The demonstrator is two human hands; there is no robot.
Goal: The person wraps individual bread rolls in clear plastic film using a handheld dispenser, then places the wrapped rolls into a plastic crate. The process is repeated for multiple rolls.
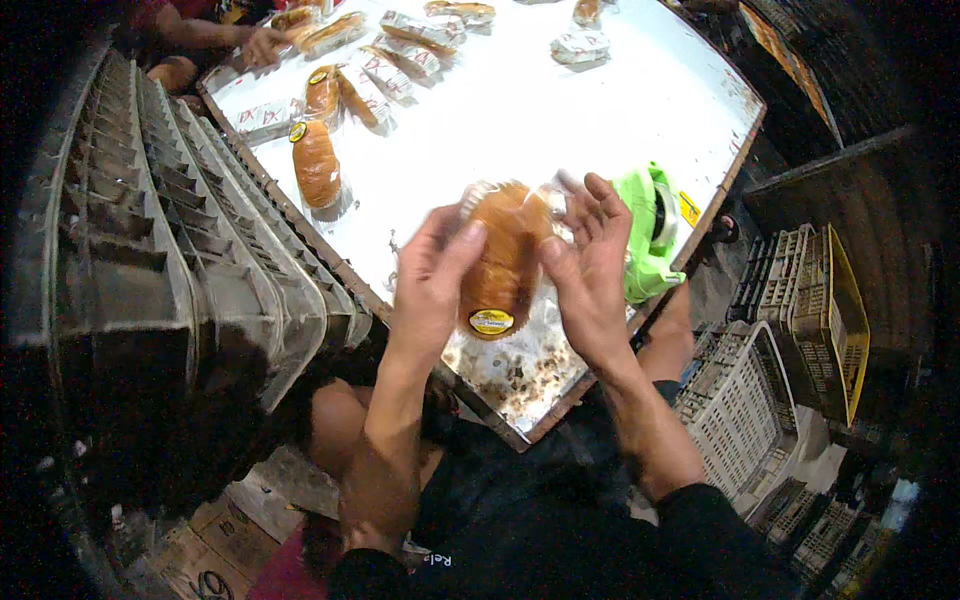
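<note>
Between my hands, above the near corner of the white table [480, 142], is a bread loaf in a clear plastic bag [501, 262] with a yellow oval sticker at its near end. My left hand [439, 259] grips the loaf's left side, thumb on top. My right hand [592, 262] has its thumb at the loaf's right edge; its fingers are raised and spread near the blurred far end of the bag. A green tape dispenser [645, 232] stands just right of my right hand. Another bagged loaf [316, 165] lies on the table to the left.
Several bagged loaves [390, 71] lie at the far left, where another person's hand [262, 46] touches the group. A wrapped item [580, 46] lies at the far side. Stacked grey crates [180, 225] border the table's left edge; plastic crates [739, 412] stand low at the right.
</note>
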